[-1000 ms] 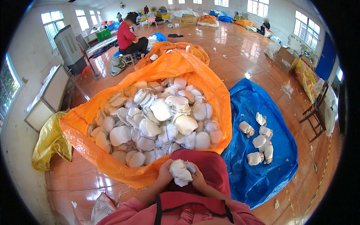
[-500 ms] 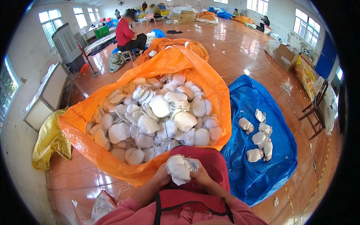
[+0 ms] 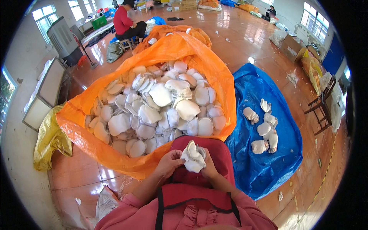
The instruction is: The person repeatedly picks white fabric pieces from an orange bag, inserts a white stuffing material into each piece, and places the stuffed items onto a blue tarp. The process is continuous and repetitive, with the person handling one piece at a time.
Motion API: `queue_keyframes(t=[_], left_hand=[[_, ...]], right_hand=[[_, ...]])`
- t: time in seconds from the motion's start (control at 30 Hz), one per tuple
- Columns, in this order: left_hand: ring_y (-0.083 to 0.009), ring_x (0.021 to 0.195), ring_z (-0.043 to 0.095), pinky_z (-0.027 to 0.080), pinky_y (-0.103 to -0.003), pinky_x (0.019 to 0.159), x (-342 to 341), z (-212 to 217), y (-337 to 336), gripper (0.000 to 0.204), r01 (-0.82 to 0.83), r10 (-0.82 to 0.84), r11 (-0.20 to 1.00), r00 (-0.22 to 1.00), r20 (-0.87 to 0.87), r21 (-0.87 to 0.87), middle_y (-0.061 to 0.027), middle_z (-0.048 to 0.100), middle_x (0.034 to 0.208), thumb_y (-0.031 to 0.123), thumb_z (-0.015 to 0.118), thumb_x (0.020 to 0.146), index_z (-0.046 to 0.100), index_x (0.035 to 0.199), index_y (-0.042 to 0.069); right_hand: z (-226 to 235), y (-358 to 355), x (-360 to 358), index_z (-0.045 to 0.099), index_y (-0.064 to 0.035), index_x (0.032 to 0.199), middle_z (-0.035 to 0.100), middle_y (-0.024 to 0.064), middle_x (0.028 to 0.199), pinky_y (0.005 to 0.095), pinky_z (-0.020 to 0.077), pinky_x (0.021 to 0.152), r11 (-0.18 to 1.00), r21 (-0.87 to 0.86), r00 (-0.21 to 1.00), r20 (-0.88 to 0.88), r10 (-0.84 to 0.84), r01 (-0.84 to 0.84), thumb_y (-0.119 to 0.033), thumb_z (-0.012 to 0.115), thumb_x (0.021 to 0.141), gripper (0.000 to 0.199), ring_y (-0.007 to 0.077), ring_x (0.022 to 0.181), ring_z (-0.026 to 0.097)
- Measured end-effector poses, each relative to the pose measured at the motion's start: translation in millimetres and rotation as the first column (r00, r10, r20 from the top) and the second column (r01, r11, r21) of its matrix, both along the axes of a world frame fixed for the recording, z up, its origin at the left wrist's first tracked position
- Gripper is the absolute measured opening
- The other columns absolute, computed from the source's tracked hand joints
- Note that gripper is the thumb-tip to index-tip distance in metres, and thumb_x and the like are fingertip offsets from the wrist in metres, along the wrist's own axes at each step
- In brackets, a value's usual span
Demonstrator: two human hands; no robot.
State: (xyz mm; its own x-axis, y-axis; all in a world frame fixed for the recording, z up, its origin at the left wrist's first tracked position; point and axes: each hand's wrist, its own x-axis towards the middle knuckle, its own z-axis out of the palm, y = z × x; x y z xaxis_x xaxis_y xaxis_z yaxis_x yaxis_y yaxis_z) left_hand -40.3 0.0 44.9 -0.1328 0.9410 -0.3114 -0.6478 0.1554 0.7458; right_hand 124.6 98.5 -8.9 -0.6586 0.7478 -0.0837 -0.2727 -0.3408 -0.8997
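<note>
Floorboards of glossy reddish-brown wood (image 3: 245, 46) fill the head view, which is the only view I have, and they throw back the light from windows (image 3: 312, 15) along the far wall. Straight below me I see my left hand (image 3: 168, 163) and my right hand (image 3: 209, 166) closed together around a small bundle of white padded cups (image 3: 193, 157), each hand wrapping one side of it, fingers curled tight on the fabric. The bundle sits just above a dark red apron (image 3: 214, 153) spread over the lap, with pink sleeves (image 3: 126, 209) coming in from the lower edge.

Just beyond the hands lies a big orange sack (image 3: 191, 50), opened wide on the floor and heaped with many more white cups (image 3: 161, 111). A yellow bag (image 3: 50, 140) is crumpled against its left side. To the right, touching the orange sack, a blue tarp (image 3: 268, 161) is spread flat and carries a few rolled white bundles (image 3: 264, 128) set well apart from the big heap.

Farther back a person in a red top (image 3: 122, 21) sits low by another orange pile. A dark wooden chair (image 3: 322, 107) stands at the right edge, and white framed panels (image 3: 46, 92) lean at the left wall.
</note>
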Motion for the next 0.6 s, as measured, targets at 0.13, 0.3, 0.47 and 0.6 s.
queue_keyframes(t=[0.13, 0.3, 0.47, 0.6], left_hand=[[-0.0146, 0.082, 0.061, 0.051, -0.027, 0.077, 10, 3, 5, 0.019, -0.074, -0.006, 0.989, 0.846, -0.534, -0.127, -0.0045, 0.063, 0.091, -0.002, 0.065, 0.08, 0.057, 0.097, 0.002], [-0.0252, 0.082, 0.063, 0.05, -0.037, 0.075, 14, -18, 17, 0.026, -0.146, 0.112, 0.988, 0.433, -0.894, 0.053, -0.0141, 0.064, 0.088, 0.014, 0.069, 0.079, 0.057, 0.098, 0.001], [-0.0127, 0.091, 0.061, 0.05, -0.027, 0.08, 7, -9, 24, 0.016, -0.074, 0.045, 0.997, 0.843, -0.537, -0.033, -0.0052, 0.062, 0.092, 0.006, 0.063, 0.088, 0.055, 0.101, 0.001], [-0.0162, 0.094, 0.061, 0.051, -0.029, 0.086, -4, 6, 23, 0.019, 0.0, 0.006, 0.996, 0.998, 0.068, -0.09, -0.0052, 0.061, 0.1, 0.003, 0.063, 0.088, 0.056, 0.106, 0.001]], right_hand=[[-14, 0, -3, 0.044, -0.0056, 0.121, 0.055, 0.0095, 0.118, 0.0341, 0.0458, 0.096, 0.969, 0.222, 0.992, 0.036, -0.117, 0.106, -0.01, 0.072, 0.083, 0.048, 0.0181, 0.107, 0.056], [-27, 1, -6, 0.042, -0.0043, 0.119, 0.053, 0.007, 0.111, 0.0314, 0.0446, 0.092, 0.909, 0.349, 0.951, 0.123, -0.285, 0.227, -0.009, 0.076, 0.078, 0.054, 0.0165, 0.104, 0.053], [-4, -5, -7, 0.04, -0.006, 0.131, 0.056, 0.007, 0.12, 0.0323, 0.048, 0.093, 0.941, 0.241, 0.953, 0.13, -0.274, 0.238, -0.012, 0.061, 0.091, 0.046, 0.0173, 0.111, 0.057], [17, -4, -5, 0.041, -0.0115, 0.133, 0.058, 0.005, 0.119, 0.0322, 0.0531, 0.082, 0.95, -0.298, 0.995, 0.034, -0.089, 0.095, -0.02, 0.054, 0.096, 0.04, 0.0169, 0.105, 0.059]])
